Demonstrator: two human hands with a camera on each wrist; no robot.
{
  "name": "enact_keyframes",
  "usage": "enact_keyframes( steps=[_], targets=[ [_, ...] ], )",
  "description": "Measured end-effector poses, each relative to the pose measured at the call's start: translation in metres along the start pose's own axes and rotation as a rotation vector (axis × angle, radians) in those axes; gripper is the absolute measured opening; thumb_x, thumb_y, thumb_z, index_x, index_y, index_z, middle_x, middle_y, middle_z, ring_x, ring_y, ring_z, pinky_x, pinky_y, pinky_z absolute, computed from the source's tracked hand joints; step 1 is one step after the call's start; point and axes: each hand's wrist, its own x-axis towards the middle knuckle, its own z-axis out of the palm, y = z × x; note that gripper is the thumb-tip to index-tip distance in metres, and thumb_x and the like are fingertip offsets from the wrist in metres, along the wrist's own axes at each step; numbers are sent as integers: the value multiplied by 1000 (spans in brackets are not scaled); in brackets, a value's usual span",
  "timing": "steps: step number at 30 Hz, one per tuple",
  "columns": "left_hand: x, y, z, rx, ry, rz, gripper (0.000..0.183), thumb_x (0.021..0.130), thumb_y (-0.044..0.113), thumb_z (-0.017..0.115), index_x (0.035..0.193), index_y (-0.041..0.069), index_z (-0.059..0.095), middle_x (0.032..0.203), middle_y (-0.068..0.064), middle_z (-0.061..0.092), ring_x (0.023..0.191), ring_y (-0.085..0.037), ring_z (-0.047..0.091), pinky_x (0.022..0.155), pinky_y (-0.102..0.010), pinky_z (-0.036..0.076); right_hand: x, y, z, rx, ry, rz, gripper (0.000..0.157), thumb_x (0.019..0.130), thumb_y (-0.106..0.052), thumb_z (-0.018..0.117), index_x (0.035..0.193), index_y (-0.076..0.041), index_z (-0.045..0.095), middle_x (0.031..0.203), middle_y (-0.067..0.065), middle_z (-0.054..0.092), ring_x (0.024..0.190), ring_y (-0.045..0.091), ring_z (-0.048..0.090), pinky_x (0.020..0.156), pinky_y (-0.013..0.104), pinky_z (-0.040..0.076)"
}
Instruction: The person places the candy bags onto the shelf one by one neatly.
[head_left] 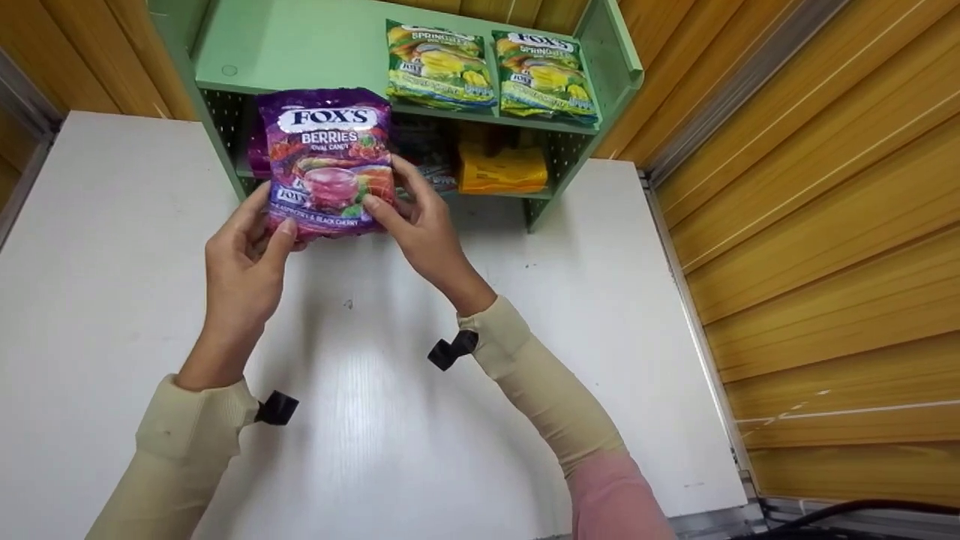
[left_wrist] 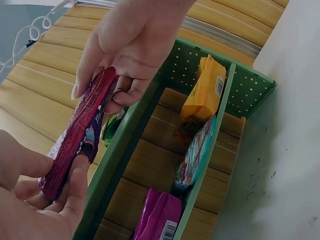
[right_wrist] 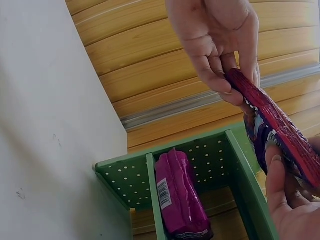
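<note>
Both hands hold a purple candy bag [head_left: 330,184] lettered FOX'S BERRIES upright, front face toward the head camera, before the left part of the green shelf [head_left: 292,45]. The left hand [head_left: 246,274] grips its lower left corner, thumb on the front. At the lower right edge, the right hand [head_left: 429,232] pinches it, thumb on the front and fingers behind. Both wrist views show the crimped bottom of the bag [left_wrist: 75,135] between the hands. The bag hides part of the lower compartment.
Two green candy bags [head_left: 441,66] [head_left: 546,75] lie on the top level at right. Below are a magenta packet [right_wrist: 180,195], a teal packet [left_wrist: 196,152] and a yellow packet [head_left: 502,171]. The shelf stands on a white table [head_left: 360,420] beside wood-patterned walls [head_left: 825,225].
</note>
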Motion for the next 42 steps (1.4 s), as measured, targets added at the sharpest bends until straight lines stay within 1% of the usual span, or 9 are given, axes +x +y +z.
enact_keyframes(
  steps=[6,14,19,24,32,35,38,40,42],
  targets=[
    [19,2,-6,20,-1,-37,52,98,19,54,148,24,39,141,-8,55,111,-12,62,89,-13,52,15,-12,4,-37,-60,73,68,96,-16,59,154,-15,24,145,7,39,119,17,54,95,25,53],
    [43,4,-12,29,-9,-91,54,98,19,53,149,28,37,142,-8,54,112,-14,60,90,-14,52,39,4,4,-153,-73,66,89,86,-23,74,156,-23,18,154,-3,34,128,10,46,102,16,46],
    [55,6,-15,18,-14,-108,54,97,19,53,148,28,38,142,-7,53,112,-14,58,89,-14,52,45,-5,5,-194,-84,87,94,84,-22,75,156,-22,15,157,-2,30,131,9,41,107,16,41],
    [64,11,-15,-2,-22,-126,54,97,18,53,149,27,38,144,-5,52,114,-15,58,89,-14,52,48,-17,6,-258,-51,116,92,86,-24,73,157,-21,14,158,-2,28,134,8,37,108,15,38],
    [82,20,-16,-52,-7,-122,53,96,17,56,146,22,41,136,-11,58,103,-14,62,81,-11,53,65,-11,10,-280,48,100,89,87,-31,71,156,-22,16,154,-3,39,127,6,46,102,14,43],
    [88,22,-16,-56,13,-121,51,95,18,58,144,23,44,133,-10,61,98,-13,64,77,-11,54,72,-8,10,-321,91,109,88,86,-37,71,156,-24,19,146,-1,50,119,5,51,97,13,46],
    [94,24,-15,-20,27,-126,50,95,22,58,143,24,46,133,-8,62,100,-12,65,79,-12,54,79,-7,10,-358,115,138,86,85,-41,70,155,-26,21,138,-1,57,95,10,60,78,16,54],
    [98,26,-15,11,39,-129,49,94,25,59,142,26,47,135,-6,61,102,-12,65,81,-14,54,83,-8,10,-369,127,166,85,85,-43,70,154,-28,23,130,-2,62,79,12,59,65,18,53],
    [103,26,-14,15,45,-139,50,93,28,60,142,27,48,136,-4,60,103,-10,65,81,-13,54,86,-9,11,-375,136,193,85,84,-45,69,154,-31,24,113,0,68,65,15,56,56,21,49]
  ],
)
